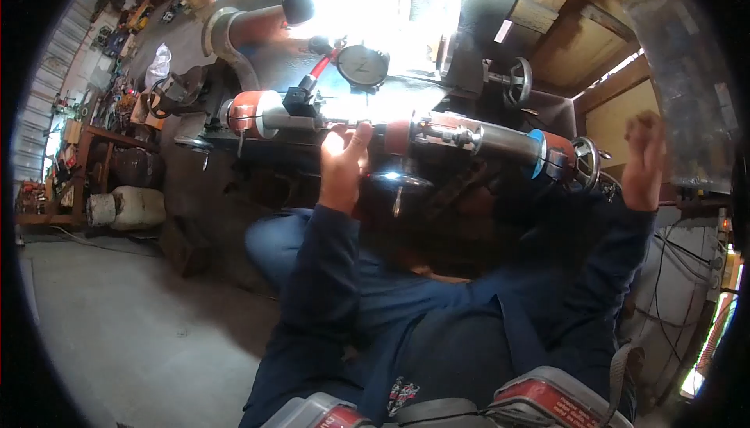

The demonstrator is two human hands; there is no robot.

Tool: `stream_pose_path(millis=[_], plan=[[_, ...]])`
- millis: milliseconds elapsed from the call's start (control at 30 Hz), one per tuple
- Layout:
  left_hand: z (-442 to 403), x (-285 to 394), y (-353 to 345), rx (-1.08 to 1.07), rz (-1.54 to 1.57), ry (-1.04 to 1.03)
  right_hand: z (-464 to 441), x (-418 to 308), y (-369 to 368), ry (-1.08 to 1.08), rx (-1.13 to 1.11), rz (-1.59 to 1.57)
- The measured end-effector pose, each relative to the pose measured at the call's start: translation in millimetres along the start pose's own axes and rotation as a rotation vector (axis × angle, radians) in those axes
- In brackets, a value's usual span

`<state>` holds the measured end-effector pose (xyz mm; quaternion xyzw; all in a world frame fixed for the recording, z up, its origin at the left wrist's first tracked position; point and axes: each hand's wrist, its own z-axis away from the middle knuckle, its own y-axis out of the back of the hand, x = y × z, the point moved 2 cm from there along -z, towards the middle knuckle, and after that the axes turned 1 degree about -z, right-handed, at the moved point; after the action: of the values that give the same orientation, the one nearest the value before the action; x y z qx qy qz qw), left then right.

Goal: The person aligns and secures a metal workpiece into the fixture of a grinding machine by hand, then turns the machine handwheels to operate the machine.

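Note:
My left hand (pixel 341 166) reaches up to a lathe-like machine, its thumb and fingers closed at the bar below a round dial gauge (pixel 362 65). Glare hides what exactly the fingertips grip. A red arm (pixel 322 64) and a black block (pixel 301 100) stand beside the gauge. To the right of this hand is an orange-red collar (pixel 400 137), and a small handwheel (pixel 400 181) lies below it. My right hand (pixel 644 154) is raised at the far right, fingers curled and somewhat blurred; I cannot make out anything in them. The large handwheel (pixel 586 164) is nearest to it.
A bright lamp glares above the machine. Another handwheel (pixel 519 82) sits behind the bar. A wooden shelf (pixel 578 60) and a plastic-covered panel (pixel 687 92) flank the right side. At left, a dirty gas cylinder (pixel 139 207) lies beside a rusty frame (pixel 86 162).

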<state>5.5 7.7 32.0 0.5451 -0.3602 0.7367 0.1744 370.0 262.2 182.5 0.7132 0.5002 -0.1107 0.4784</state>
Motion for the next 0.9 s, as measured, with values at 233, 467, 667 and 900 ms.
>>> stream_pose_path(millis=[233,467,667,900], plan=[[-2,19,-6,-0.030,-0.131,0.105,-6,-121,-123,0.313,-0.464,-0.219],[-11,5,7,-0.088,-0.051,0.053,8,-113,-206,0.260,-0.708,-0.347],[-13,8,6,-0.135,-0.074,0.023,10,-106,-216,0.224,-0.784,-0.340],[-11,9,5,-0.137,-0.069,0.021,10,-101,-222,0.104,-0.864,-0.376]])
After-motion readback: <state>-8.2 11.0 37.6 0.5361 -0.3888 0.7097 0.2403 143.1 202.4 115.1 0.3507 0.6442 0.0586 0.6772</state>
